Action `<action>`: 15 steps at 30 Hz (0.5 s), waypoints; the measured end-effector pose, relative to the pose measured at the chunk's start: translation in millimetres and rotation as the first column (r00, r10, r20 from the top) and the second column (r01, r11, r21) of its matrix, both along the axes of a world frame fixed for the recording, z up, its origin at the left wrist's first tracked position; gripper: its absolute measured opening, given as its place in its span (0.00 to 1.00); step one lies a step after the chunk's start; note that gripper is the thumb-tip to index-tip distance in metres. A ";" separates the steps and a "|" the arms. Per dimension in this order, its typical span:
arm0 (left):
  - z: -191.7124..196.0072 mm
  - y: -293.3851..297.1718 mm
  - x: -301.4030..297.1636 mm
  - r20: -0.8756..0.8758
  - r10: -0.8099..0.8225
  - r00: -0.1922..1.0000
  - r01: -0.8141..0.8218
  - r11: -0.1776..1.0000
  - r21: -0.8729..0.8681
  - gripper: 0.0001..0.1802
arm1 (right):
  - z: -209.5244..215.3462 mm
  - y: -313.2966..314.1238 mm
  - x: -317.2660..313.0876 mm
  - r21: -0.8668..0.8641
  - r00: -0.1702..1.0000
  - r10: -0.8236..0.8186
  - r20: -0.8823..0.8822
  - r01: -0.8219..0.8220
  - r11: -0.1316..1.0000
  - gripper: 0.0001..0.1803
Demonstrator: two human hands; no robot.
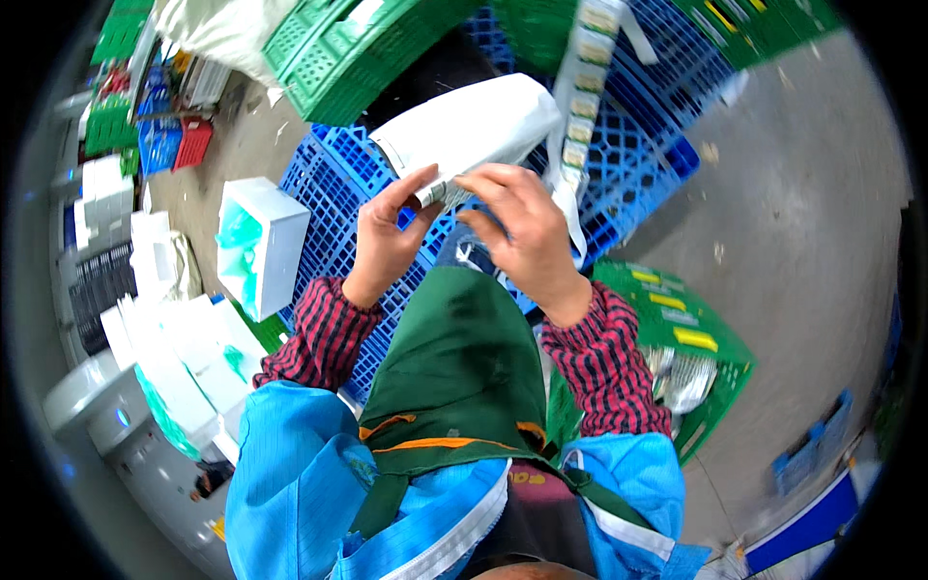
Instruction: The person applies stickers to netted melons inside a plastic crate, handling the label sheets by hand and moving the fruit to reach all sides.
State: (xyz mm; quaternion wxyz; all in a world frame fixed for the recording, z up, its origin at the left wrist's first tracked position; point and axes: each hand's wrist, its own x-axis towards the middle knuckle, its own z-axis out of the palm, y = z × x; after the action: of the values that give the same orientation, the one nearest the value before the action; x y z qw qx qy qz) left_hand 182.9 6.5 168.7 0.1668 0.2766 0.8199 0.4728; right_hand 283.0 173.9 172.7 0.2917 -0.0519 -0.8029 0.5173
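Closest, a blue jacket (290, 469) fills six o'clock. Toward nine sits a foam box (282, 237); the left hand (385, 234) pinches, fingers closed, a white package (474, 121) at twelve; the right hand (530, 232) bends its fingers toward it, grip unclear.

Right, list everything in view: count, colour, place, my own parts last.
White package: one, white, at the hands
Label strip: one, white, right of the package
Pallets: count unclear, blue, under the hands
Green crates: several, green, top, far left, lower right
Lined foam box: one, white, left
Other foam boxes: several, white, far left
Black stack: one, black, far left
Red crate: one, red, upper left
Blue crate: at least one, blue, upper left
Sack: one, off-white, top left
Apron: one, green, lower middle
Jacket: one, blue, bottom
Sleeves: two, red and black, forearms
Left hand: one, bare, at package's near edge
Right hand: one, bare, same edge
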 end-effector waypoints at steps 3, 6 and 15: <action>25.8 18.3 56.9 -0.094 -0.170 0.981 0.158 0.979 -0.130 0.27 | 2.7 0.2 49.2 0.035 0.998 -0.058 0.001 0.057 0.998 0.15; 19.4 22.2 100.2 -0.052 -0.238 0.970 0.231 0.967 -0.108 0.27 | -5.9 1.2 108.6 0.037 0.994 -0.105 0.037 0.103 0.994 0.06; 6.1 42.4 206.4 0.508 -0.265 0.820 0.397 0.902 -0.170 0.26 | -48.8 -36.5 295.4 -0.540 0.856 -0.510 0.089 0.472 0.697 0.04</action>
State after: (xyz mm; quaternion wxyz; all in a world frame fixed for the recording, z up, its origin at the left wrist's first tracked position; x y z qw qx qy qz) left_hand 389.3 48.9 174.8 0.4778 0.2667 0.7489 0.3737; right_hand 578.4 137.4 123.9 0.4187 -0.3271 -0.5686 0.6280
